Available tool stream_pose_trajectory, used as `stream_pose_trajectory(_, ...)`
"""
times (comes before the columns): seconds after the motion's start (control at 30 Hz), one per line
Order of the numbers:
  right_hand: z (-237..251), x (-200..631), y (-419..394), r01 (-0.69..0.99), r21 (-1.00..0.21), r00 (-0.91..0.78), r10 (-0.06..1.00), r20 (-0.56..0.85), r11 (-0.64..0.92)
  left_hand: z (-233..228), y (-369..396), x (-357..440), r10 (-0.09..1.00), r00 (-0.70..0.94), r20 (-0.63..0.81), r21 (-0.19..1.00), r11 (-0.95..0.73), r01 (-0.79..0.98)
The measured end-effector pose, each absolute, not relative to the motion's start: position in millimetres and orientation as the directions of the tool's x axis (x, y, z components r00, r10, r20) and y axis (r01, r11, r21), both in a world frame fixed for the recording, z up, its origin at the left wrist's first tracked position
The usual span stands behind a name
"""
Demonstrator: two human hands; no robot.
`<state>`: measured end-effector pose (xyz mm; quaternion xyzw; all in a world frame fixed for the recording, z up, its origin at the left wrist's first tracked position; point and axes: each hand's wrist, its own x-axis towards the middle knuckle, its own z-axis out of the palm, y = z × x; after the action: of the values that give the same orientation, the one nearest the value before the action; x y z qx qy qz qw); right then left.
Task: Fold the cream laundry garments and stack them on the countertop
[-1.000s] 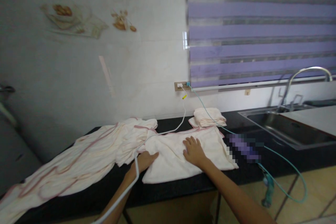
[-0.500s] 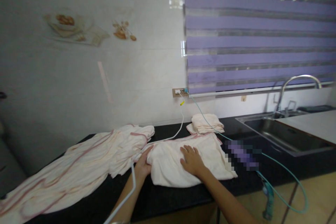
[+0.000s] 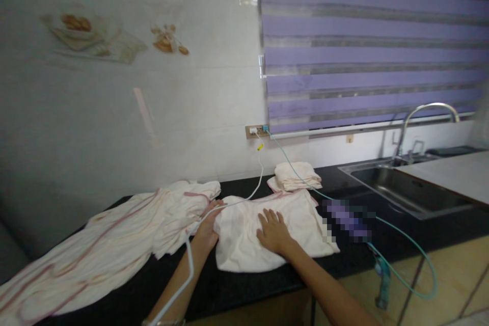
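A cream cloth (image 3: 294, 221) with pink edging lies spread on the black counter (image 3: 244, 285). My right hand (image 3: 272, 232) rests flat on its middle, fingers apart. My left hand (image 3: 208, 224) is at the cloth's left edge, fingers curled on the fabric there; whether it pinches the edge is hard to see. A white cable (image 3: 187, 270) runs over my left forearm up to the wall socket (image 3: 256, 131).
A long heap of the same cream cloths (image 3: 110, 239) stretches left along the counter. A folded stack (image 3: 296, 175) sits behind. A teal cable (image 3: 405, 244) loops off the counter edge at right. The steel sink (image 3: 405, 191) and tap (image 3: 424, 117) are at far right.
My left hand slid up from the cloth's front-left corner to its left edge, and that side now lies narrower. My right hand stayed flat on the cloth.
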<state>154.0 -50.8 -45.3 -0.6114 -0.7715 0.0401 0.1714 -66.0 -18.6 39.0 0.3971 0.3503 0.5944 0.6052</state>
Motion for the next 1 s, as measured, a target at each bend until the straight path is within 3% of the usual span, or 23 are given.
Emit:
stream_pose_trajectory(0.13,-40.2,145.6,-55.2,0.902,-0.351,-0.198,0.964,0.175,0.249,57.2,-32.4,-56.8,0.969,0.072,0.237,0.936,-0.208,-0.283)
stream_pose_trajectory(0.23,-25.1,141.0,-50.1,0.76,-0.601,-0.233,0.967,0.107,0.25,69.3,-41.1,-44.5,0.926,0.112,0.361,0.931,-0.352,-0.092)
stream_pose_trajectory(0.3,-9.0,143.5,-39.5,0.613,-0.763,-0.259,0.965,0.049,0.203,74.9,-45.0,-34.4,0.907,0.167,0.388,0.915,-0.401,0.053)
stream_pose_trajectory(0.47,38.7,170.2,-3.0,0.475,-0.877,-0.252,0.966,-0.061,0.069,72.9,-47.1,-4.5,0.856,0.35,0.38,0.827,-0.484,0.288)
stream_pose_trajectory(0.53,56.2,182.0,8.3,0.403,-0.91,-0.264,0.94,-0.215,-0.095,66.1,-47.9,8.0,0.8,0.456,0.391,0.774,-0.554,0.308)
stream_pose_trajectory(0.63,75.0,193.0,19.0,0.398,-0.88,-0.247,0.894,-0.374,-0.258,54.2,-55.3,26.1,0.689,0.655,0.31,0.69,-0.637,0.343)
stream_pose_trajectory(0.77,78.0,194.0,21.3,0.597,-0.786,-0.276,0.88,-0.388,-0.159,38.3,-76.2,44.5,0.575,0.817,0.05,0.547,-0.7,0.459)
stream_pose_trajectory(0.83,70.4,189.5,18.8,0.693,-0.716,-0.304,0.867,-0.394,-0.083,30.5,-88.1,48.9,0.539,0.843,-0.006,0.513,-0.721,0.465)
stream_pose_trajectory(0.93,53.9,178.9,14.3,0.801,-0.595,-0.278,0.916,-0.29,0.055,22.1,-105.7,48.3,0.524,0.849,0.06,0.504,-0.751,0.428)
stream_pose_trajectory(1.0,44.0,172.2,12.5,0.847,-0.518,-0.251,0.949,-0.19,0.12,19.5,-117.0,43.7,0.6,0.784,0.159,0.479,-0.741,0.47)
